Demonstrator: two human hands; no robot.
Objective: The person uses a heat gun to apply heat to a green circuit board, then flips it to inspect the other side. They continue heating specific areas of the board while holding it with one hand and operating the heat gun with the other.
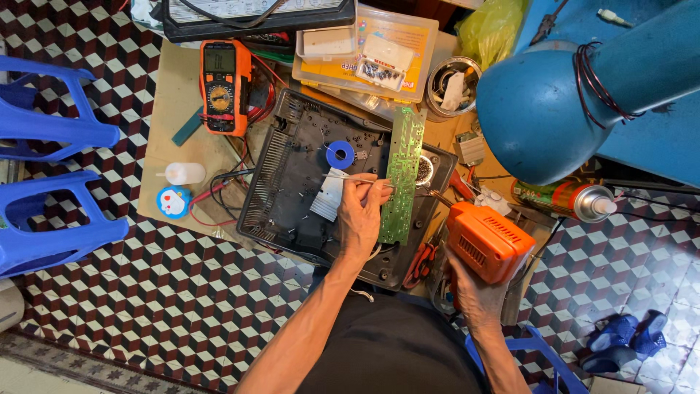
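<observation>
My left hand [359, 215] pinches a thin strand of solder wire [343, 177] and rests against a long green circuit board [403, 171]. The board lies across an open black plastic device casing [292, 175]. My right hand [470, 284] grips an orange soldering gun [488, 241], whose tip points at the board's right edge. A blue solder spool [340, 155] sits inside the casing, above my left hand.
An orange multimeter [222, 86] lies at the upper left of the small table. A clear parts box [372, 51], a metal tin [452, 86], a spray can [569, 198] and a white bottle [184, 174] surround the casing. A blue lamp shade [539, 109] hangs right. Blue stools [51, 182] stand left.
</observation>
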